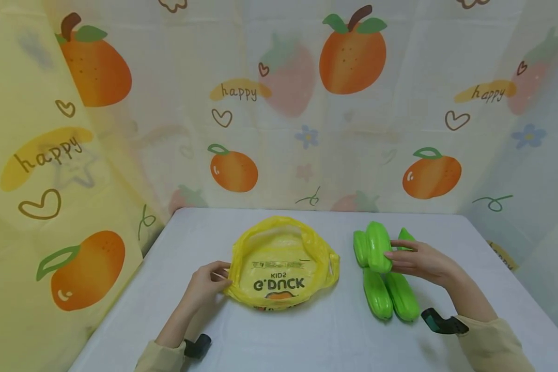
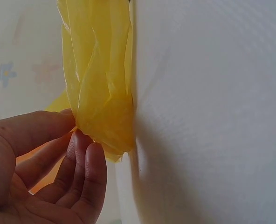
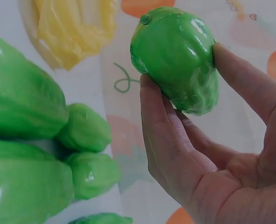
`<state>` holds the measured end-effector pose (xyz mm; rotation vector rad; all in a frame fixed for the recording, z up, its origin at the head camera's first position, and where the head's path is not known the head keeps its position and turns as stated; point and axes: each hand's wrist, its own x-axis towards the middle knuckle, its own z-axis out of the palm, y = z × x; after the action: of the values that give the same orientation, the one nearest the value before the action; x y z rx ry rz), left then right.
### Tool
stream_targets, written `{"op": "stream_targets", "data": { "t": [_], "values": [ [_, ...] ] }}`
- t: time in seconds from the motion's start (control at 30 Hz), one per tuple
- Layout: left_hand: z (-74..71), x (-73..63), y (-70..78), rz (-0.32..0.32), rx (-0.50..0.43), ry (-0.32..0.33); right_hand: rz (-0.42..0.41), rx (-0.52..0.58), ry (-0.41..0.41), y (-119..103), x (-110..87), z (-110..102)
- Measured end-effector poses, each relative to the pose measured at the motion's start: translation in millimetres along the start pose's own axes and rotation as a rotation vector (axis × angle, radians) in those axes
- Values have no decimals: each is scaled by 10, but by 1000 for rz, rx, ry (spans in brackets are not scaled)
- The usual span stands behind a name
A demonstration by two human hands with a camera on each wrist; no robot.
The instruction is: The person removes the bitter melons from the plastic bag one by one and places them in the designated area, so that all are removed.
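A yellow plastic bag [image 1: 279,222] with upside-down "KIDS" and "DUCK" lettering stands with its mouth spread wide on the table. My left hand [image 1: 206,284] pinches the bag's left edge; in the left wrist view, thumb and fingertips meet at the crumpled yellow plastic [image 2: 98,70]. To the right of the bag, my right hand [image 1: 428,263] grips a glossy, ridged green gourd [image 1: 378,248], held up between thumb and fingers. The right wrist view shows this gourd [image 3: 175,60] end-on, with a small stem nub. Several similar gourds [image 1: 402,297] lie under and around it, one partly hidden behind the hand.
A white cloth covers the table [image 1: 279,341]. Behind it hangs a fruit-print curtain [image 1: 279,129], which also closes in the left and right sides. The bag's handle loop [image 1: 334,266] sticks out toward the gourds. Dark devices are strapped to both wrists.
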<state>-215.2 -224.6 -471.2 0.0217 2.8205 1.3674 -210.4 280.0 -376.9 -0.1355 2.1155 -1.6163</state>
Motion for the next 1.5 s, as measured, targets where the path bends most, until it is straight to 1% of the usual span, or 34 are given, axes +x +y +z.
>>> {"op": "stream_targets", "data": {
  "t": [0.17,0.4,0.53,0.67,0.93,1.27,1.5],
  "values": [
    [4,5,-5,-3,4,2,9,-11,6,43,-32,-57],
    [1,13,-8,1,0,-7,46,-30,41,120,-69,-134],
    [-2,10,-8,0,7,-7,49,-44,44,177,-89,-183],
    [2,15,-16,3,3,-6,74,-50,56,246,-118,-235],
    [-4,18,-13,3,-4,-10,111,-23,53,399,-211,-366],
    [11,34,-17,-4,5,-9,131,13,61,561,-314,-514],
    [9,40,-7,6,-3,-15,187,15,83,686,-357,-610]
  ]
}}
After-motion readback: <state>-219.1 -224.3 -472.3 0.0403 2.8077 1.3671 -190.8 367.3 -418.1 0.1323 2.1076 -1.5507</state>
